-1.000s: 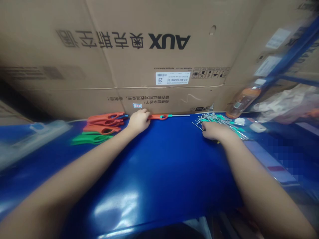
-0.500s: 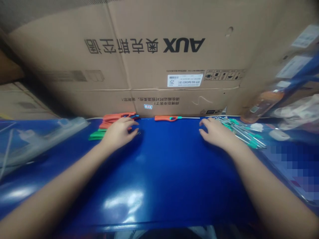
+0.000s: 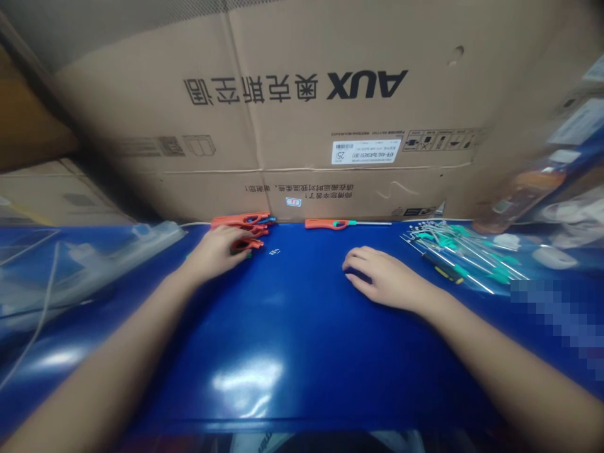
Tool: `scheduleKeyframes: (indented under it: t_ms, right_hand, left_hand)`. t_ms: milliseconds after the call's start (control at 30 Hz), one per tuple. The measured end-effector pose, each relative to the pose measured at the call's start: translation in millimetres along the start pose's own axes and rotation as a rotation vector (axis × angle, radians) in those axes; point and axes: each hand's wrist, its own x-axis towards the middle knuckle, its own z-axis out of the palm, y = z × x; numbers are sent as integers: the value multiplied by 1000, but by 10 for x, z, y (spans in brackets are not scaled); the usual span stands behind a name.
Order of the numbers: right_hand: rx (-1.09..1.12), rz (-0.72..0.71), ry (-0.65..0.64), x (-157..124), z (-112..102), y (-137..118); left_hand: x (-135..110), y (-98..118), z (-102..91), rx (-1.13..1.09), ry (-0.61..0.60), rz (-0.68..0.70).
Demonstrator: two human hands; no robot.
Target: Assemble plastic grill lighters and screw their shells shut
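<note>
My left hand (image 3: 214, 253) lies on a stack of orange lighter bodies (image 3: 243, 221) at the back left of the blue table (image 3: 292, 314). Its fingers curl over one orange body (image 3: 248, 244); green pieces under the hand are mostly hidden. My right hand (image 3: 383, 281) rests palm down on the bare blue surface, fingers loosely apart and holding nothing. One long orange lighter (image 3: 330, 223) with a metal tube lies alone against the cardboard box. A small white piece (image 3: 274, 252) sits between my hands.
A big cardboard box (image 3: 302, 113) walls off the back of the table. A heap of metal tubes with green ends (image 3: 465, 251) lies at the right, with a bottle (image 3: 519, 195) behind it. Clear plastic packaging (image 3: 85, 264) lies at the left.
My left hand let go of the long orange lighter and moved left onto the orange stack. My right hand drew back from the metal tubes to the middle of the table.
</note>
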Motion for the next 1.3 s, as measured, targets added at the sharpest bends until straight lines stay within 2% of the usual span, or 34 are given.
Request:
scheduleKeyframes:
  t_ms: [233,500,600,700,800,900,967,1100,1200,1300]
  right_hand:
    - [-5,-19,-1,-12,1,-7]
    - [-12,-27,23,-10,21,-6]
    - [13,-44,78,-4,46,-46]
    - [61,-98,171,4,91,-124]
    - [130,-160,232,7,137,-214]
    - [213,-218,174,9,167,-279]
    - [252,-231,110,14,178,-295]
    - [332,-203,48,28,184,-279]
    - [339,-212,-1,32,178,-253]
    - [269,-213,-55,29,159,-223]
  left_hand:
    - [0,-85,37,-25,-12,19]
    - [17,-3,-26,11,63,43]
    - [42,227,-52,-5,93,69]
    - [44,662,-24,-143,80,138]
    - [-9,1141,69,-247,-46,203]
    - [-88,1457,205,-302,-193,209]
    - [-129,1550,301,-324,-231,188]
    - [-158,1575,419,-372,-198,175]
    - [-148,1535,386,-383,-207,153]
    - [-119,1439,271,-327,-224,162]
